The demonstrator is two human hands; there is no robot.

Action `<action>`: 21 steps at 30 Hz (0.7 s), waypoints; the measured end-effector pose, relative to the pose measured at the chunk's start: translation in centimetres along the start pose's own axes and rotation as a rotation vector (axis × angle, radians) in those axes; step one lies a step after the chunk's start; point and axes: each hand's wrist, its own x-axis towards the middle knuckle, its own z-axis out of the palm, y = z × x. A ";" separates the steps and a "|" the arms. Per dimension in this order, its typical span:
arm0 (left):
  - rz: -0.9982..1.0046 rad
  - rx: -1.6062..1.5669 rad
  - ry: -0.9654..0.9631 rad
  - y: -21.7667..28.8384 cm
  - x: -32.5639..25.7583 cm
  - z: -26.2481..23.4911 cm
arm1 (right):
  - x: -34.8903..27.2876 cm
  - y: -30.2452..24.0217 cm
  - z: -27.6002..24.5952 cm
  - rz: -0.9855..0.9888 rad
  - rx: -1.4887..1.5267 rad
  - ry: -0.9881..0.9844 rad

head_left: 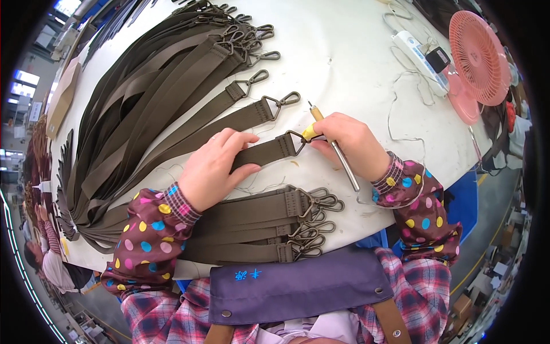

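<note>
— How are the two hands placed?

— The left hand (213, 166) lies flat, palm down, with the fingers stretched out on an olive-brown woven strap (260, 153) and it presses the strap on the white table (344, 63). The right hand (350, 144) is closed around a thin metal tool with a yellow grip (332, 146). Both forearms come in from the lower edge, in brown sleeve covers with coloured dots.

— Which way does the strap run?

— Its long axis goes from under the left palm to the upper right. The end has a dark metal triangle ring (297, 141), which touches the yellow grip of the tool. The tool points its tip up and left, away from the person, and its metal rod goes down and right under the palm.

— What lies around?

— Near the body is a small pile of the same straps with metal clips (269, 223). A big fan of straps (154, 97) covers the left part of the table. At the far right stand a pink round fan (478, 57) and a white power strip (413, 49). On the purple apron (298, 286) I see small blue marks.
</note>
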 end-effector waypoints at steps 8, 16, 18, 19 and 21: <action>-0.133 0.097 -0.047 1.5 3.5 1.4 | 0.1 0.0 0.3 0.004 0.007 -0.004; -0.098 -0.164 -0.002 0.4 1.6 0.8 | 0.0 -0.1 0.2 -0.021 0.002 0.008; -0.027 -0.142 0.049 0.5 1.0 0.7 | 0.0 -0.1 0.1 -0.013 0.000 -0.003; 0.045 -0.013 0.069 0.7 0.8 0.6 | 0.0 -0.1 0.1 -0.014 -0.001 -0.004; 0.120 0.115 0.090 1.1 0.5 0.2 | 0.0 -0.1 -0.1 -0.006 -0.008 -0.011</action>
